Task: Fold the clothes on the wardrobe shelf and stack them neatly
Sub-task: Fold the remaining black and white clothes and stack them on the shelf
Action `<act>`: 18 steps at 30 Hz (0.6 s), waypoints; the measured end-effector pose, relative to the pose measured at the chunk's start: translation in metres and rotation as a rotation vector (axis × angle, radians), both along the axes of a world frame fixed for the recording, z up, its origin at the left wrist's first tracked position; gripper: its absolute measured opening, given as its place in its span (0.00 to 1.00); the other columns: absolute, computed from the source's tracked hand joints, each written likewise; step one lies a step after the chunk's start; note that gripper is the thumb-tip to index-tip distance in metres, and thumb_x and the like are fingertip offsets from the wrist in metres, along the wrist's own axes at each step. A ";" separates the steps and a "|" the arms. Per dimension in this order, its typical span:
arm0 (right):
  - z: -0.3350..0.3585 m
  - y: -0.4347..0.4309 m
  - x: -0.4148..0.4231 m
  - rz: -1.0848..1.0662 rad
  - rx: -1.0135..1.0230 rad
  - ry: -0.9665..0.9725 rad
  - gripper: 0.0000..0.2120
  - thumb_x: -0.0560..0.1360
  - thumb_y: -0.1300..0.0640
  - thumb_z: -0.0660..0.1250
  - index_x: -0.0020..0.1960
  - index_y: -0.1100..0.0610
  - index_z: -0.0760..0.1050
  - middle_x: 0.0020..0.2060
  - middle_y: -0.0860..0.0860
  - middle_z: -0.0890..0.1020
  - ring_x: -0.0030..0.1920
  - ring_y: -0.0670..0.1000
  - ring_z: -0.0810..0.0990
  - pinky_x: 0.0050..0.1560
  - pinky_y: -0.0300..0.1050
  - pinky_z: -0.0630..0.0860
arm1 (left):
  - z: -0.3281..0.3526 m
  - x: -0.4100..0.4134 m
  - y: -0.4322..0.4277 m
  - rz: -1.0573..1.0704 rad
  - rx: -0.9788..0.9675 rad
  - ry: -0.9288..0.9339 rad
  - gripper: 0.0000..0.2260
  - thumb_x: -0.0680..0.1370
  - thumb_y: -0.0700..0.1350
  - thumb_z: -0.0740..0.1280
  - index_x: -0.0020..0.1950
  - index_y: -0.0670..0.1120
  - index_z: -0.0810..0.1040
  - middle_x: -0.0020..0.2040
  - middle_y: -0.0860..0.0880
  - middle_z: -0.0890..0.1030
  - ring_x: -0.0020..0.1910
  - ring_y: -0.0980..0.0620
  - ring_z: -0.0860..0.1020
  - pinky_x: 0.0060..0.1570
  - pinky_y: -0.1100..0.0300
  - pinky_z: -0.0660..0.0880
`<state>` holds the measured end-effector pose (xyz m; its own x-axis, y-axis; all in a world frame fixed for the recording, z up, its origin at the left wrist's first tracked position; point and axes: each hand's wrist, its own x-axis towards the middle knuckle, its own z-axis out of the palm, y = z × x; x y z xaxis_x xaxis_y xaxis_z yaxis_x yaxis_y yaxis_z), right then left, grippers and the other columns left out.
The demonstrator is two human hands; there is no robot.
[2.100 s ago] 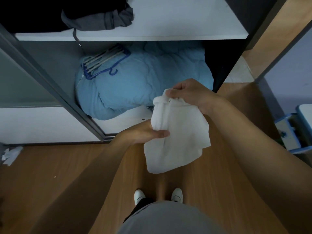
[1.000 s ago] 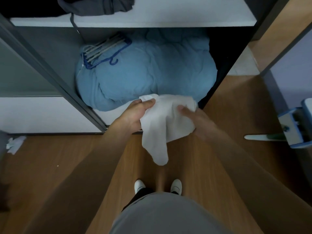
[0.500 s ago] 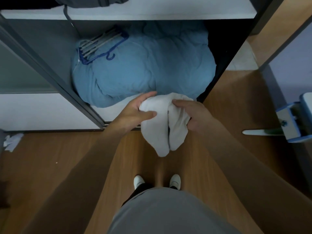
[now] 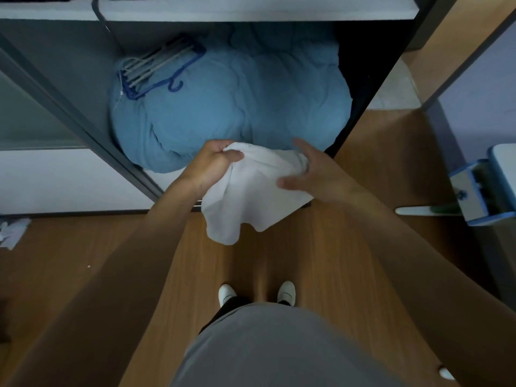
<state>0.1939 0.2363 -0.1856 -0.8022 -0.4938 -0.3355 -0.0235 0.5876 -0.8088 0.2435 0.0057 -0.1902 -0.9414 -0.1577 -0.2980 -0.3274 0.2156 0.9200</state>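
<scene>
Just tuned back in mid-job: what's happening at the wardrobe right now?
A person stands at the open wardrobe, holding a white garment in mid-air over the wooden floor. The left hand has a grip on its bunched top edge; the right hand lies open against the other side. The cloth hangs crumpled, not yet folded. Behind it sits a blue quilt with hangers on top.

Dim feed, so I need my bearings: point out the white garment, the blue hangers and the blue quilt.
white garment (image 4: 251,199), head view, middle of the hanging cloth.
blue hangers (image 4: 156,64), head view, on the bundled pale bars.
blue quilt (image 4: 237,101), head view, its bare upper middle.
</scene>
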 end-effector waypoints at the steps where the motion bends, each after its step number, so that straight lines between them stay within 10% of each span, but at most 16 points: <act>1: -0.001 -0.002 -0.001 0.075 0.113 0.109 0.31 0.73 0.52 0.75 0.73 0.54 0.69 0.65 0.48 0.75 0.60 0.46 0.76 0.53 0.35 0.72 | 0.002 0.000 0.000 0.015 0.001 -0.003 0.08 0.79 0.41 0.66 0.46 0.48 0.85 0.43 0.48 0.87 0.43 0.47 0.84 0.50 0.54 0.77; 4: -0.001 -0.006 -0.001 0.124 0.281 0.313 0.11 0.81 0.53 0.65 0.47 0.61 0.79 0.46 0.56 0.81 0.46 0.55 0.79 0.43 0.45 0.71 | 0.003 0.000 -0.004 0.062 -0.016 0.000 0.07 0.79 0.42 0.66 0.44 0.46 0.83 0.40 0.50 0.85 0.39 0.52 0.83 0.44 0.59 0.75; 10: 0.005 -0.004 -0.017 0.268 0.400 0.279 0.14 0.83 0.52 0.60 0.55 0.60 0.80 0.55 0.53 0.73 0.58 0.53 0.72 0.58 0.44 0.68 | -0.006 0.007 -0.017 0.187 -0.108 0.004 0.13 0.79 0.52 0.69 0.48 0.42 0.84 0.46 0.44 0.86 0.41 0.53 0.82 0.41 0.63 0.76; 13: 0.008 0.001 -0.018 0.193 0.147 0.234 0.11 0.81 0.53 0.65 0.57 0.56 0.82 0.70 0.46 0.69 0.71 0.45 0.65 0.68 0.35 0.59 | -0.009 0.011 -0.023 0.285 -0.122 0.051 0.22 0.77 0.55 0.72 0.47 0.34 0.81 0.40 0.42 0.84 0.37 0.51 0.78 0.38 0.62 0.73; 18: 0.008 0.004 -0.010 -0.113 -0.312 -0.125 0.11 0.77 0.47 0.71 0.48 0.55 0.85 0.44 0.52 0.87 0.44 0.49 0.85 0.46 0.43 0.79 | -0.002 0.011 -0.033 0.357 0.169 -0.011 0.19 0.74 0.58 0.74 0.44 0.41 0.84 0.44 0.46 0.86 0.42 0.49 0.83 0.41 0.62 0.78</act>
<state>0.1838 0.2407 -0.1775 -0.8200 -0.4984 -0.2816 0.1380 0.3054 -0.9422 0.2548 -0.0276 -0.1922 -0.8331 -0.4221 -0.3576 -0.3643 -0.0678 0.9288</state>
